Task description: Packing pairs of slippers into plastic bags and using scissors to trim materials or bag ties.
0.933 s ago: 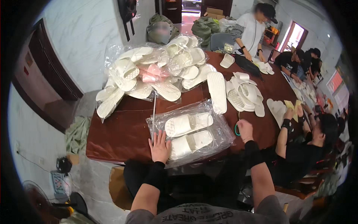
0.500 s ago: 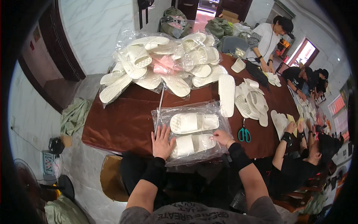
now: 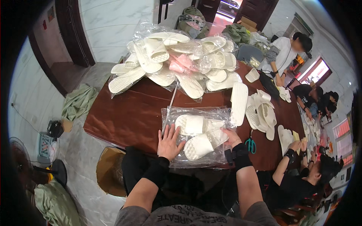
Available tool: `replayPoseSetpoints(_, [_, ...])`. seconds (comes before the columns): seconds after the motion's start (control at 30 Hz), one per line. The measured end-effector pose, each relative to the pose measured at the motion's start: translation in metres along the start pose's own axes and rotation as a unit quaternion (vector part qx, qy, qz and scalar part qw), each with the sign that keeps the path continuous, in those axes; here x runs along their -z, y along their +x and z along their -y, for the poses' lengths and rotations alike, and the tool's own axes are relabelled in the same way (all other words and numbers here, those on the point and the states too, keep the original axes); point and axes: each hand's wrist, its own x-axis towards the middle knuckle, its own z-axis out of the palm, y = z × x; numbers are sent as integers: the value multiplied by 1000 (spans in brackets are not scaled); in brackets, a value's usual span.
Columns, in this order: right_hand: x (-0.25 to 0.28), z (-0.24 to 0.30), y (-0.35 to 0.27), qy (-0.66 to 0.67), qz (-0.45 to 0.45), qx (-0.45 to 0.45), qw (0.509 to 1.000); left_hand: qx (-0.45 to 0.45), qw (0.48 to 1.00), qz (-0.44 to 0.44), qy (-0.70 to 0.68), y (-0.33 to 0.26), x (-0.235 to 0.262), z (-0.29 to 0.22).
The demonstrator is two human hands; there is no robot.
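Seemingly light, soft and slippery, the clear bag of white slippers (image 3: 196, 137) lies at the table's (image 3: 124, 116) near edge, left hand (image 3: 168, 141) spread flat on it, right hand (image 3: 230, 136) pinching its right edge, the best hold.

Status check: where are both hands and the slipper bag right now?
Left hand flat on bag. Right hand at bag's right edge. White slippers inside. Scissors beside.
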Motion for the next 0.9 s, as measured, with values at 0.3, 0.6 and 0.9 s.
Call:
replayPoseSetpoints(0.3, [59,-14,16,-6,-68,233,970,20,1000,-8,13,0,0,-1])
replayPoseSetpoints(0.6, [176,59,-87,-117,-441,414,787,32,999,-8,5,-3,1,-2])
replayPoseSetpoints(0.9, [19,-3,-82,17,-219,330,918,23,999,-23,2,-2,-1,-6])
